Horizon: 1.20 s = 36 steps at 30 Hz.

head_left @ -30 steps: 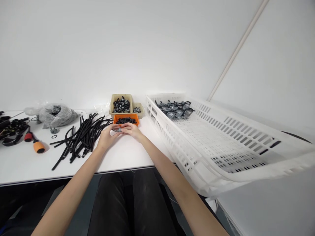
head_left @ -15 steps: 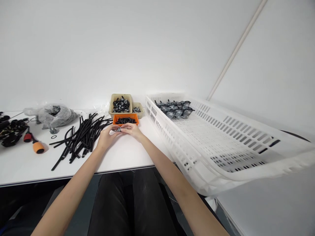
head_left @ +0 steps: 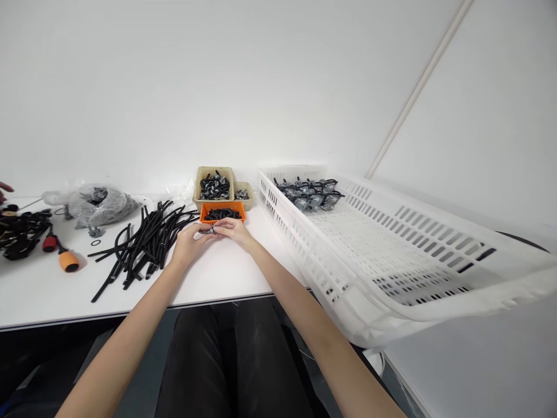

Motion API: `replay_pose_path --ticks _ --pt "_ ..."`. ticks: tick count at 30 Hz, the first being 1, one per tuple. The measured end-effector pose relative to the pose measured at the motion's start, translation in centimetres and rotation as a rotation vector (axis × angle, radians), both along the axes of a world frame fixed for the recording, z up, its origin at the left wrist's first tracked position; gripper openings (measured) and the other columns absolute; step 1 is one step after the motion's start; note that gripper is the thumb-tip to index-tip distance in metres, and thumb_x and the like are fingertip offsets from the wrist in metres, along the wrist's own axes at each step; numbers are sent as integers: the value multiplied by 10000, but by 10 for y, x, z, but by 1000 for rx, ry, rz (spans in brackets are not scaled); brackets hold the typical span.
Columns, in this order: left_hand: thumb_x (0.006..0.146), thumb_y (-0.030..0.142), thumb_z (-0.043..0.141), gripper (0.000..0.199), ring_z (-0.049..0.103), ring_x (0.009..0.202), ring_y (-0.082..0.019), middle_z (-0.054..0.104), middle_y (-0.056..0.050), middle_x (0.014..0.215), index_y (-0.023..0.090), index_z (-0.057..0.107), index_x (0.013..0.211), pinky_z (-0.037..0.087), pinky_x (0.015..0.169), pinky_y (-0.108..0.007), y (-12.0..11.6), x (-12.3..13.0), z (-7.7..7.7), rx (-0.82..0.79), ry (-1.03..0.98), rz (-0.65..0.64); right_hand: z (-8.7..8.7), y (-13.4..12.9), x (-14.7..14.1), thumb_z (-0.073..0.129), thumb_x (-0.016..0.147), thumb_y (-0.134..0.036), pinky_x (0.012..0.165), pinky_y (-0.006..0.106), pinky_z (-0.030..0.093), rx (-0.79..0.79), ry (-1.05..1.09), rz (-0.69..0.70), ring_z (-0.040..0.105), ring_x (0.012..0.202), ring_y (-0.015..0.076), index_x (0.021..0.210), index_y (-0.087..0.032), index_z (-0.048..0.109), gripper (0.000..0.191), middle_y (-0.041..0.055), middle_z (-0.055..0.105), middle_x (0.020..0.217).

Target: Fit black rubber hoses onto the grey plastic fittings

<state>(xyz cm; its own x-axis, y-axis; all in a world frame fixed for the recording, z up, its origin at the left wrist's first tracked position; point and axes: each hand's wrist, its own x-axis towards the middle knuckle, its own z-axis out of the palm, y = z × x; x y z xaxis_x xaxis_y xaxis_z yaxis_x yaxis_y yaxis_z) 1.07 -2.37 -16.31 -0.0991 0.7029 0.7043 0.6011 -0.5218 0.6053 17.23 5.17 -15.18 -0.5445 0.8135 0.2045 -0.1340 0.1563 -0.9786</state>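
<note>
My left hand and my right hand meet above the white table, fingers closed on one small grey part. Its exact kind is mostly hidden by the fingers. Just beyond my fingertips sits an orange basket holding short black tube pieces. Behind it stands a beige bin with grey and black fittings in it. A smaller beige tray beside that bin contains small metallic pieces. Left of my left hand lies a loose pile of long black hoses.
A large white perforated crate fills the right side, with several grey assemblies at its far end. Leftward lie a plastic bag of grey parts, a screwdriver with an orange handle, a black ring and another person's hand.
Another person's hand has come into view at the far left edge. My own hands stay in nearly the same place with the grey part between them.
</note>
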Motion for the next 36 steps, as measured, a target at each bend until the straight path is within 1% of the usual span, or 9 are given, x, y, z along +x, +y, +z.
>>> replay_pose_path --ticks 4,8,15,23,26,29,33,36 --pt "769 468 683 292 683 785 -227 741 -73 856 195 700 870 552 796 -397 0 0 0 1 0 -5 -1 1 -1 833 572 -377 816 321 526 -6 -10 32 675 785 165 854 -161 703 378 40 725 814" --pt "762 469 688 294 684 790 -227 741 -67 856 196 700 873 550 800 -398 -1 0 1 -8 -3 6 -3 3 -1 830 577 -390 783 319 530 -24 4 43 668 749 159 848 -157 702 379 47 725 809" --pt "751 465 699 304 683 781 -213 739 -58 857 196 680 889 552 781 -366 -1 0 1 -29 4 7 -1 1 -1 831 573 -370 800 313 525 -29 -3 40 668 794 164 837 -160 703 361 46 723 821" --pt "737 455 716 342 699 807 -218 737 -61 898 190 645 941 564 784 -365 1 -1 -1 -21 -7 11 2 -2 0 824 596 -373 825 322 521 24 -36 42 667 819 174 843 -160 709 346 42 720 823" --pt "741 452 716 337 700 813 -217 736 -63 895 190 642 939 565 785 -361 2 -1 -2 -25 -11 1 2 -2 0 832 581 -368 840 325 517 40 -24 24 666 834 176 828 -166 706 344 41 720 842" --pt "747 453 710 333 699 813 -218 734 -63 893 189 640 938 565 780 -359 1 -1 -2 -33 -13 1 2 -3 0 829 584 -373 845 328 514 51 -32 37 664 833 173 843 -163 709 353 44 717 849" --pt "760 444 700 306 695 800 -212 731 -56 879 194 641 927 563 774 -352 0 0 -1 -27 4 4 3 -5 1 830 586 -368 852 332 515 34 -23 26 666 814 166 830 -168 699 341 39 711 829" --pt "778 433 684 281 689 799 -206 727 -53 874 198 644 926 559 772 -345 1 0 0 -16 26 13 2 -5 0 837 581 -354 855 334 521 -11 16 24 672 800 159 834 -171 688 346 32 714 824"
